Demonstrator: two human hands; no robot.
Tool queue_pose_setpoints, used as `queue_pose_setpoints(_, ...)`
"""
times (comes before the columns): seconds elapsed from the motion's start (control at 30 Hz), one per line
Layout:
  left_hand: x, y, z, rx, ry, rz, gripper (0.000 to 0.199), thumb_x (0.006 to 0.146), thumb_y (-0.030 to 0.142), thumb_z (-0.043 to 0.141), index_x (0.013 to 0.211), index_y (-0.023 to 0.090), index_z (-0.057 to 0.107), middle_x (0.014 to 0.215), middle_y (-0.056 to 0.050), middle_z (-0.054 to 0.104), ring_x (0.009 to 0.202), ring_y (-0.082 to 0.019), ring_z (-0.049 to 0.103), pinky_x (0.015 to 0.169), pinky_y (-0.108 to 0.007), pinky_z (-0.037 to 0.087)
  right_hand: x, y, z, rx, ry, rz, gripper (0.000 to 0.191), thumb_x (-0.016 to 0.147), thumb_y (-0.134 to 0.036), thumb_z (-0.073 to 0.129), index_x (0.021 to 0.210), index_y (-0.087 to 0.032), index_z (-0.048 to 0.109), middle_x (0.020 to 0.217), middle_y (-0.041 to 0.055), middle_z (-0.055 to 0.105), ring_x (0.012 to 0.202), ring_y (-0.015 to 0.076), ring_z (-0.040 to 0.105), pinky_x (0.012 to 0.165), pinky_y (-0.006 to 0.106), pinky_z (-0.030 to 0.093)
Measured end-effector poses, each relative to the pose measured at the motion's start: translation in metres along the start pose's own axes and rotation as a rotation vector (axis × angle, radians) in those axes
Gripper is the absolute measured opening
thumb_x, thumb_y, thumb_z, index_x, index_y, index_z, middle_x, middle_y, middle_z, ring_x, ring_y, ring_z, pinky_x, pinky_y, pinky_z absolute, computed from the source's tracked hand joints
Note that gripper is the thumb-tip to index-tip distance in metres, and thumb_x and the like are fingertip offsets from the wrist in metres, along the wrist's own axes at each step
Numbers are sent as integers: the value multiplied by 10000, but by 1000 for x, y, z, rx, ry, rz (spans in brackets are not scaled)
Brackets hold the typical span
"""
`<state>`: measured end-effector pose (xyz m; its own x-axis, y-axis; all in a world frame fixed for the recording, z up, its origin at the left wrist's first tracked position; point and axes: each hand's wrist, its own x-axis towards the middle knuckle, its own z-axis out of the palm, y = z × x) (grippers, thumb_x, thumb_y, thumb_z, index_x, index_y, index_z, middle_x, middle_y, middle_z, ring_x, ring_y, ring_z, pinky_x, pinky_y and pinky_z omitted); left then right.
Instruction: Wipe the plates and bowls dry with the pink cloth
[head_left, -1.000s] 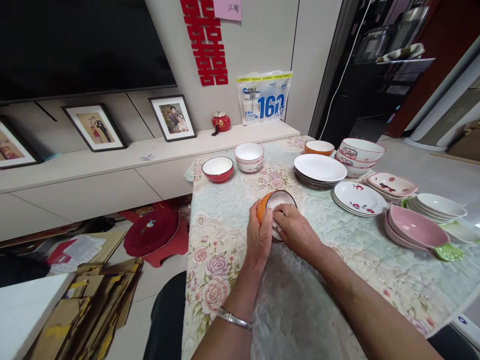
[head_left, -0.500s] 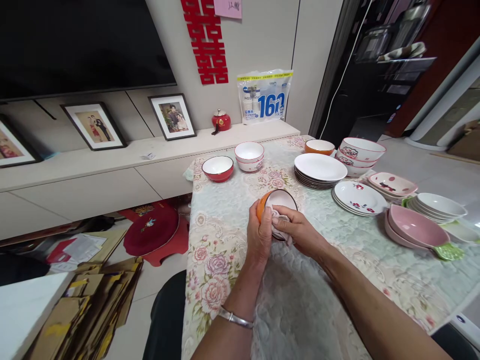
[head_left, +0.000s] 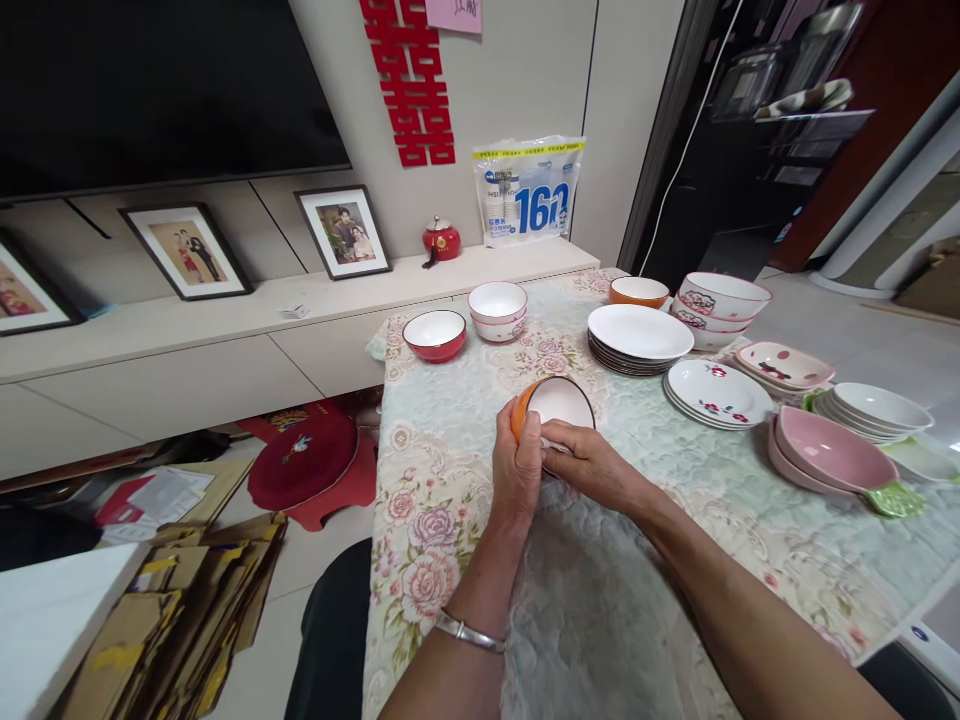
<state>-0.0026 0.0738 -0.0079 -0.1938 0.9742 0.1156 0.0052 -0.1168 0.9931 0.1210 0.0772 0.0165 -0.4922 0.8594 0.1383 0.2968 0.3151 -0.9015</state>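
An orange bowl [head_left: 564, 402] with a white inside and dark rim is tilted toward me above the flowered tablecloth. My left hand [head_left: 519, 460] is closed on its left side, thumb near the rim. At the bowl's lower edge, my right hand [head_left: 589, 462] pinches a pale cloth [head_left: 553, 446], mostly hidden under the fingers. Beyond the bowl stand a red bowl [head_left: 435, 338] and a stack of white bowls with pink rims [head_left: 499, 310]. To its right is a stack of white plates with dark edges [head_left: 639, 332].
On the table's right side are flowered plates [head_left: 718, 394], large bowls [head_left: 721, 298], another orange bowl [head_left: 637, 292], spotted dishes [head_left: 784, 366], small white bowls [head_left: 883, 408] and pink dishes [head_left: 834, 448]. A cabinet [head_left: 330, 345] runs behind. Flattened cardboard [head_left: 165, 620] and a red stool [head_left: 311, 470] are left.
My right hand and the cloth have moved from inside the bowl down to its lower rim. Less of the cloth shows. My left hand keeps its hold on the bowl.
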Motion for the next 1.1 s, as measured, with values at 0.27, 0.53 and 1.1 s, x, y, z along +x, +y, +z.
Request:
queue_pose_setpoints(0.27, 0, -3, 1, -14, -2, 2, 428, 949, 445, 466, 1287, 199, 561, 1312, -96, 605, 1231, -245, 559, 1066, -380, 414, 1, 5, 2, -199, 43, -73, 141, 941, -211, 502, 874, -193, 624, 840, 13, 591, 777, 142, 533, 727, 253, 410)
queue_pose_setpoints(0.53, 1, -3, 1, -37, -13, 1, 445, 950, 440, 469, 1311, 192, 548, 1329, -100, 598, 1238, -243, 552, 1075, -386, 403, 1, 6, 3, -332, 46, -76, 145, 959, -218, 498, 906, -185, 629, 838, 23, 598, 759, 149, 533, 701, 258, 398)
queue_pose_setpoints(1.1, 2, -3, 1, -46, -1, -27, 429, 933, 442, 483, 1276, 194, 553, 1305, -96, 614, 1227, -248, 563, 1071, -395, 411, 1, 5, 2, -451, 45, -86, 193, 987, -253, 467, 969, -177, 644, 864, 48, 632, 775, 164, 561, 710, 270, 409)
